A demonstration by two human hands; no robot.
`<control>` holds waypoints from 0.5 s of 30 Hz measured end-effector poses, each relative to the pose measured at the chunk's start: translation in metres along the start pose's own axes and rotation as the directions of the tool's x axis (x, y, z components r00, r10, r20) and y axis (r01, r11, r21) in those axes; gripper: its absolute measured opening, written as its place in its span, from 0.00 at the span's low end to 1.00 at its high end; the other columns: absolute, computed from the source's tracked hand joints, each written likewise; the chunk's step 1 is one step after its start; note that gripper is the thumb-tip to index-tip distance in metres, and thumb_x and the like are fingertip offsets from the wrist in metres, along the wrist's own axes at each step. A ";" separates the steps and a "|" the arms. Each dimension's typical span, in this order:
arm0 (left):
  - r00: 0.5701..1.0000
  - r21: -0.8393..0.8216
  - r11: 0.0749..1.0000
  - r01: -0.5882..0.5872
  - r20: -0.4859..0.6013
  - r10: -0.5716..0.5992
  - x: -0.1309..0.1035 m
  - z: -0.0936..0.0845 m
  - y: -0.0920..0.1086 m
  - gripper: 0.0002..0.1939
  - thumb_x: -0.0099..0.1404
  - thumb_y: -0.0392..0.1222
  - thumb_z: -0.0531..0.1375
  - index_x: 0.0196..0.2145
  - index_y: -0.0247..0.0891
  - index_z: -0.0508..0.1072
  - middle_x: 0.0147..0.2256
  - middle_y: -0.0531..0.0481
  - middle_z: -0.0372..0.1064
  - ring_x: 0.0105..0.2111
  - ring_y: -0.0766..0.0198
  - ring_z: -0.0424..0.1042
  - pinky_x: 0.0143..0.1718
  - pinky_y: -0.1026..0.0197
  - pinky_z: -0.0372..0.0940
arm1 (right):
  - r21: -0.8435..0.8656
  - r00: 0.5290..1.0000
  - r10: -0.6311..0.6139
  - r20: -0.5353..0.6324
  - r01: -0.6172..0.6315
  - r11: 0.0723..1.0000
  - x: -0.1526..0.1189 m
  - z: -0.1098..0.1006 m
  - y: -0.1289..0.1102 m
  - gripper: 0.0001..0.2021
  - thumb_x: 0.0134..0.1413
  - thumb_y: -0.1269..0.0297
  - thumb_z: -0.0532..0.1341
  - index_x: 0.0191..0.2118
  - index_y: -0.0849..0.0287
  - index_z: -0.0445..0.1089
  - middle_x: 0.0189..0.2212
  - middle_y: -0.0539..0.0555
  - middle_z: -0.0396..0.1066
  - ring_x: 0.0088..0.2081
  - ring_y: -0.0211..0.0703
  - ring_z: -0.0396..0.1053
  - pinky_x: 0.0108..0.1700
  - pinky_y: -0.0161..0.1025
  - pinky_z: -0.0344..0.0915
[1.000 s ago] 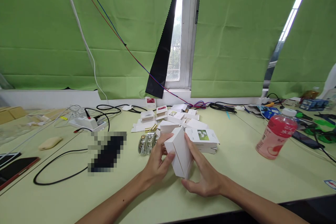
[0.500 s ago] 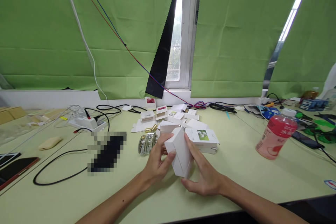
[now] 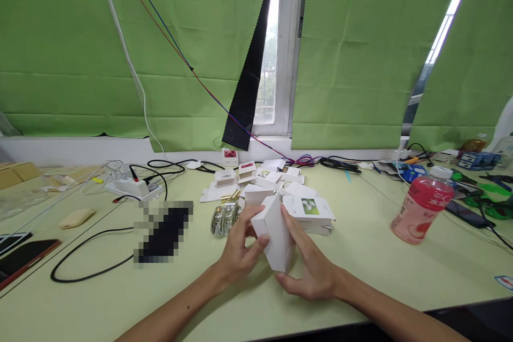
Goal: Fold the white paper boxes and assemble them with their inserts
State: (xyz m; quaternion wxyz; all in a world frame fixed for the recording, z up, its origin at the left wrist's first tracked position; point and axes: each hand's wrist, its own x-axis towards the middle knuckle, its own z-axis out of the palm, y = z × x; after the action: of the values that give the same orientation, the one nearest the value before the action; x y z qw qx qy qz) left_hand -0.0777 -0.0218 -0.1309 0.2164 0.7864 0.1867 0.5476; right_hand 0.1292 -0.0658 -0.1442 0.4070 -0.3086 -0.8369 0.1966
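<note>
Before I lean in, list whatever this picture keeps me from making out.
All in the head view:
- White box: its far side and any contents, hidden by its near faces.
- Left hand: some fingers, partly hidden by the hand itself and the box.
- Dark object: its details, covered by a pixelated patch.
- Red-edged device: one end, cut off by the left edge.
- Drink bottle: small label print, too blurred.

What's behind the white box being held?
Several white cartons are visible beyond the held box, one showing a green picture. Whatever the box directly covers can't be seen.
</note>
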 end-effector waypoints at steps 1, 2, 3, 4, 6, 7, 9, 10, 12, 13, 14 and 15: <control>1.000 0.002 1.000 -0.002 0.000 0.002 0.000 0.000 0.001 0.21 0.73 0.46 0.57 0.61 0.50 0.61 0.44 0.48 0.67 0.33 0.67 0.72 0.32 0.66 0.73 | -0.002 1.000 0.000 0.001 0.000 1.000 0.000 0.000 0.000 0.58 0.51 0.67 0.66 0.74 0.53 0.21 0.75 0.56 0.27 0.75 0.57 0.31 0.73 0.58 0.40; 1.000 0.005 1.000 -0.002 0.001 0.002 0.000 0.000 0.001 0.21 0.73 0.46 0.57 0.61 0.50 0.60 0.44 0.48 0.66 0.33 0.67 0.72 0.32 0.66 0.73 | -0.004 1.000 0.003 0.004 -0.003 1.000 -0.001 0.000 0.000 0.58 0.51 0.67 0.66 0.74 0.53 0.20 0.75 0.57 0.27 0.75 0.58 0.31 0.73 0.58 0.40; 1.000 0.009 1.000 -0.003 0.000 0.003 0.001 0.000 0.001 0.21 0.73 0.46 0.57 0.61 0.50 0.60 0.44 0.48 0.66 0.33 0.67 0.72 0.32 0.66 0.73 | -0.004 1.000 0.007 0.009 -0.007 1.000 -0.001 0.001 0.001 0.58 0.52 0.66 0.66 0.74 0.54 0.20 0.75 0.57 0.27 0.75 0.58 0.31 0.73 0.58 0.40; 1.000 0.013 1.000 -0.005 0.002 0.005 0.001 0.000 0.001 0.21 0.73 0.46 0.57 0.61 0.50 0.60 0.44 0.48 0.66 0.33 0.67 0.72 0.32 0.66 0.73 | -0.003 1.000 0.014 0.016 -0.014 1.000 -0.001 0.001 0.001 0.58 0.52 0.66 0.66 0.74 0.54 0.20 0.75 0.57 0.26 0.75 0.58 0.31 0.73 0.59 0.41; 1.000 0.022 1.000 -0.008 0.003 0.008 0.000 -0.001 0.001 0.20 0.73 0.46 0.56 0.61 0.50 0.60 0.44 0.48 0.65 0.33 0.67 0.72 0.32 0.66 0.73 | 0.004 0.999 0.025 0.027 -0.025 1.000 -0.001 0.001 0.001 0.58 0.52 0.64 0.66 0.74 0.55 0.20 0.75 0.58 0.26 0.75 0.58 0.30 0.73 0.59 0.41; 1.000 0.025 1.000 -0.010 0.004 0.010 0.000 -0.001 0.001 0.20 0.73 0.46 0.56 0.61 0.50 0.60 0.44 0.48 0.65 0.33 0.67 0.72 0.32 0.66 0.72 | 0.010 0.999 0.025 0.032 -0.025 1.000 -0.001 0.001 0.001 0.58 0.53 0.64 0.65 0.74 0.55 0.19 0.75 0.58 0.25 0.75 0.58 0.30 0.73 0.59 0.41; 1.000 0.030 0.999 -0.016 0.009 0.016 0.000 -0.001 0.001 0.20 0.73 0.46 0.55 0.61 0.50 0.60 0.43 0.48 0.65 0.33 0.67 0.71 0.32 0.66 0.72 | 0.023 0.999 0.019 0.035 -0.020 1.000 -0.001 0.000 0.001 0.57 0.53 0.63 0.65 0.74 0.56 0.20 0.75 0.58 0.25 0.75 0.58 0.29 0.73 0.59 0.40; 1.000 0.030 0.999 -0.019 0.013 0.018 0.000 -0.001 0.001 0.20 0.74 0.46 0.55 0.61 0.50 0.59 0.43 0.48 0.65 0.33 0.67 0.71 0.32 0.66 0.72 | 0.032 0.999 0.015 0.038 -0.016 0.999 -0.001 0.000 0.002 0.57 0.53 0.64 0.65 0.74 0.56 0.20 0.75 0.58 0.25 0.75 0.58 0.29 0.73 0.59 0.39; 1.000 0.028 0.999 -0.022 0.017 0.022 0.000 -0.002 0.001 0.20 0.74 0.46 0.55 0.61 0.49 0.59 0.43 0.48 0.65 0.33 0.66 0.71 0.32 0.66 0.72 | 0.057 0.999 0.006 0.042 -0.008 0.998 -0.002 -0.001 0.002 0.57 0.52 0.64 0.65 0.74 0.56 0.20 0.75 0.58 0.25 0.75 0.57 0.29 0.73 0.59 0.38; 1.000 0.027 0.999 -0.023 0.017 0.023 0.000 -0.002 0.001 0.20 0.74 0.47 0.55 0.61 0.49 0.59 0.44 0.47 0.65 0.33 0.66 0.71 0.32 0.66 0.72 | 0.074 0.999 0.001 0.044 -0.004 0.997 -0.002 -0.001 0.003 0.57 0.51 0.64 0.64 0.74 0.56 0.20 0.75 0.58 0.25 0.75 0.57 0.29 0.73 0.59 0.37; 1.000 0.028 0.999 -0.025 0.015 0.025 0.000 -0.003 0.001 0.20 0.74 0.47 0.54 0.61 0.49 0.59 0.44 0.47 0.65 0.33 0.66 0.71 0.32 0.65 0.71 | 0.092 0.999 -0.004 0.047 0.000 0.996 -0.002 -0.002 0.003 0.57 0.51 0.64 0.64 0.74 0.56 0.20 0.75 0.58 0.25 0.75 0.57 0.29 0.73 0.59 0.37; 1.000 0.030 0.999 -0.029 0.012 0.029 -0.001 -0.003 0.001 0.20 0.74 0.47 0.54 0.61 0.49 0.59 0.44 0.47 0.65 0.33 0.66 0.70 0.32 0.65 0.71 | 0.110 0.999 -0.011 0.050 0.005 0.994 -0.002 -0.002 0.003 0.57 0.51 0.63 0.64 0.74 0.56 0.20 0.75 0.58 0.24 0.75 0.57 0.29 0.73 0.59 0.37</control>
State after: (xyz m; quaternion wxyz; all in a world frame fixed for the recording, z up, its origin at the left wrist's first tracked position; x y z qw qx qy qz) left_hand -0.0805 -0.0223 -0.1301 0.1978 0.7954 0.1823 0.5431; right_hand 0.1332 -0.0651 -0.1458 0.4029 -0.2773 -0.8360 0.2486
